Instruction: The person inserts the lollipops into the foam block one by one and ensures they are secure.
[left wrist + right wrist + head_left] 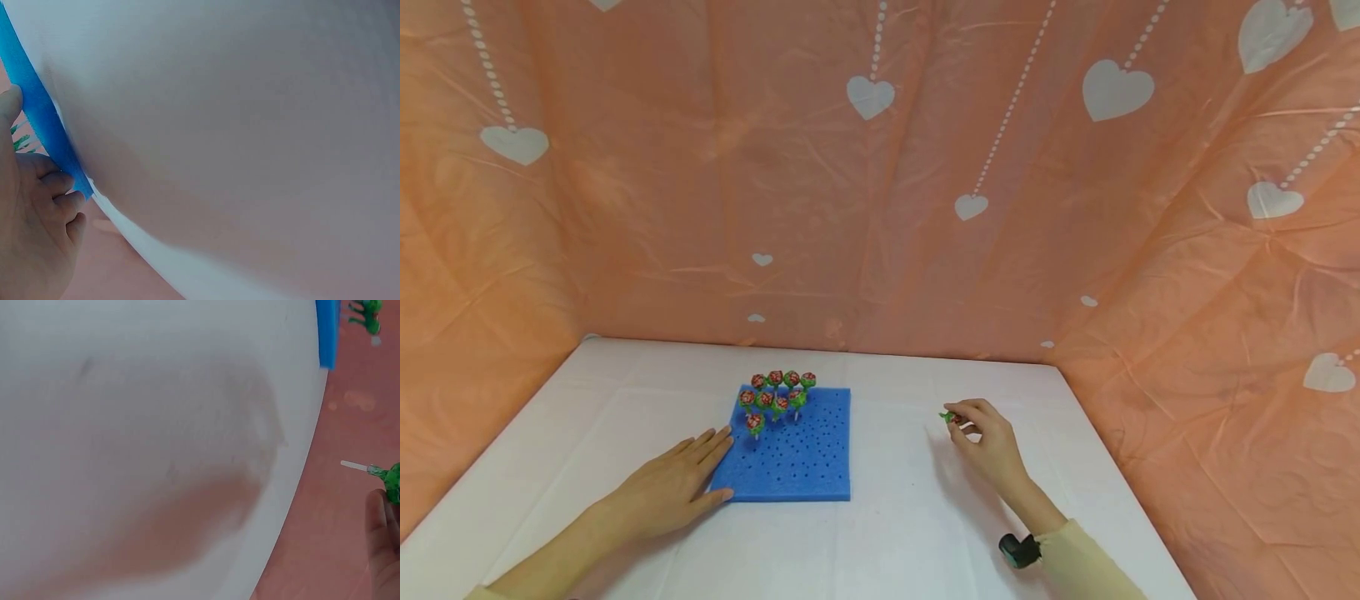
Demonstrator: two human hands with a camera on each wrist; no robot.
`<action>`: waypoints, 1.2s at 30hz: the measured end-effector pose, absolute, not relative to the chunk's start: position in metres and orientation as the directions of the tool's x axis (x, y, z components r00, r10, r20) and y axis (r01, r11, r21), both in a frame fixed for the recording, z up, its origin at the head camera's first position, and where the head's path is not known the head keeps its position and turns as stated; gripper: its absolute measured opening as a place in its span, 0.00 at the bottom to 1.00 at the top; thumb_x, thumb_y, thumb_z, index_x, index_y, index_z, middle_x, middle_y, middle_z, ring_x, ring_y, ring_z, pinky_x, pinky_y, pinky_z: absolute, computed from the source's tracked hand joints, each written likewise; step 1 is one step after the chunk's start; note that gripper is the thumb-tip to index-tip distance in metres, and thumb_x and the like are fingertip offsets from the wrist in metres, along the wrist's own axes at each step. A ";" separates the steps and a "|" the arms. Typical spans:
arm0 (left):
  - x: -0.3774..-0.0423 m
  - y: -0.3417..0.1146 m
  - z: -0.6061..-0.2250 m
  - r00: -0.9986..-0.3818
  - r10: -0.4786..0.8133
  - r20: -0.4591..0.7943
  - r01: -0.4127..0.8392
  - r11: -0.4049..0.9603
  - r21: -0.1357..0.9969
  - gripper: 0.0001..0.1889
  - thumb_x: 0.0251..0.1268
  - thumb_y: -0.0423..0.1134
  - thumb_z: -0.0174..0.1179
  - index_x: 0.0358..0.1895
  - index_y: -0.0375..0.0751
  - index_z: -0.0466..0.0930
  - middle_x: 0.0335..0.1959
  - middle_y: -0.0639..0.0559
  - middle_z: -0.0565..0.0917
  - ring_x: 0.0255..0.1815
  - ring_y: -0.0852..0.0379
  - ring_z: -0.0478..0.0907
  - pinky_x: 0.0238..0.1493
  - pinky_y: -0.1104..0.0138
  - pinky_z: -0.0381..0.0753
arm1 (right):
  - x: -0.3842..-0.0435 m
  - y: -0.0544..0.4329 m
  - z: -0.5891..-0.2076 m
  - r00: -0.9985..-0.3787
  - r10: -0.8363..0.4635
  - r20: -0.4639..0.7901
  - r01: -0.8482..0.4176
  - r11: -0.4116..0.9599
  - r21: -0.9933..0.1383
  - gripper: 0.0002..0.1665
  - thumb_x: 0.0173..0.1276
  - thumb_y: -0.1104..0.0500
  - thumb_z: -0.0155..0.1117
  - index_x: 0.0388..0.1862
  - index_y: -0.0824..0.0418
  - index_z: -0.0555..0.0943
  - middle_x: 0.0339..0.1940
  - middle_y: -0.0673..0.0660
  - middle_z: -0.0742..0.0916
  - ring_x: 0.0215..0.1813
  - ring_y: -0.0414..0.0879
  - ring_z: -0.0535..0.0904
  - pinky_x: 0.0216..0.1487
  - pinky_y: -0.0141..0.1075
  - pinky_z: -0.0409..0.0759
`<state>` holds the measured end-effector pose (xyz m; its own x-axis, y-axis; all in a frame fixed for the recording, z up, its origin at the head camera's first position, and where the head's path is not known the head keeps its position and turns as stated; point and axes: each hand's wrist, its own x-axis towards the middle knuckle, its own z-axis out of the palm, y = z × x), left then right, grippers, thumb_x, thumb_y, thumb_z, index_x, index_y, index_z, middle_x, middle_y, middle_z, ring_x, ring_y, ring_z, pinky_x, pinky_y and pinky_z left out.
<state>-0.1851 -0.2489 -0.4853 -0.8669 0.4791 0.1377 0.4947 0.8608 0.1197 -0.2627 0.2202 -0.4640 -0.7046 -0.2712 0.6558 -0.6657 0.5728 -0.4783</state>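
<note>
My right hand (991, 442) pinches a lollipop (953, 418) in a green and red wrapper, to the right of a blue foam board. In the right wrist view the white stick of this lollipop (392, 479) juts out from the wrapped head, away from the fingers. My left hand (672, 486) lies along the left edge of the blue foam board (820, 475), fingers stretched out and touching it. The left wrist view shows these fingers (56, 181) against the board's side. Several wrapped lollipops (775, 379) stand upright in holes at the board's far left part.
Rows of small holes cover the rest of the board. Both stand on a table with a white cover (910, 533). An orange curtain (805, 208) with white hearts hangs behind and at both sides. A black band (1019, 550) sits at the right wrist.
</note>
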 end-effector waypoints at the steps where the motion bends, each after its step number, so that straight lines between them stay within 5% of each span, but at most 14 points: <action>1: -0.185 -0.249 -0.485 -0.867 0.480 0.138 0.495 0.860 0.120 0.40 0.77 0.61 0.55 0.73 0.26 0.69 0.76 0.30 0.68 0.76 0.30 0.65 0.75 0.41 0.67 | -0.262 0.216 -0.464 -0.701 -0.279 0.656 -0.673 0.564 -0.480 0.19 0.59 0.77 0.72 0.50 0.70 0.87 0.44 0.60 0.86 0.39 0.49 0.88 0.39 0.32 0.89; 17: -0.184 -0.251 -0.485 -0.866 0.479 0.142 0.495 0.860 0.122 0.41 0.77 0.61 0.55 0.73 0.25 0.68 0.76 0.30 0.68 0.76 0.30 0.65 0.75 0.40 0.67 | -0.260 0.157 -0.463 -0.640 -0.373 0.672 -0.762 0.426 -0.489 0.22 0.58 0.77 0.72 0.53 0.70 0.84 0.44 0.60 0.88 0.40 0.52 0.88 0.37 0.35 0.90; 36: -0.185 -0.248 -0.484 -0.872 0.473 0.127 0.487 0.865 0.123 0.41 0.77 0.62 0.54 0.74 0.26 0.68 0.77 0.31 0.67 0.77 0.30 0.65 0.75 0.40 0.68 | -0.256 0.084 -0.460 -0.679 -0.399 0.616 -0.731 0.293 -0.616 0.17 0.64 0.73 0.72 0.51 0.68 0.83 0.46 0.61 0.87 0.44 0.54 0.88 0.43 0.43 0.91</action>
<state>-0.1847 -0.2484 -0.4844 -0.8720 0.4728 0.1273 0.4868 0.8648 0.1228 -0.2564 0.0836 -0.4599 -0.6792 -0.3994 0.6158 -0.7311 0.2930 -0.6162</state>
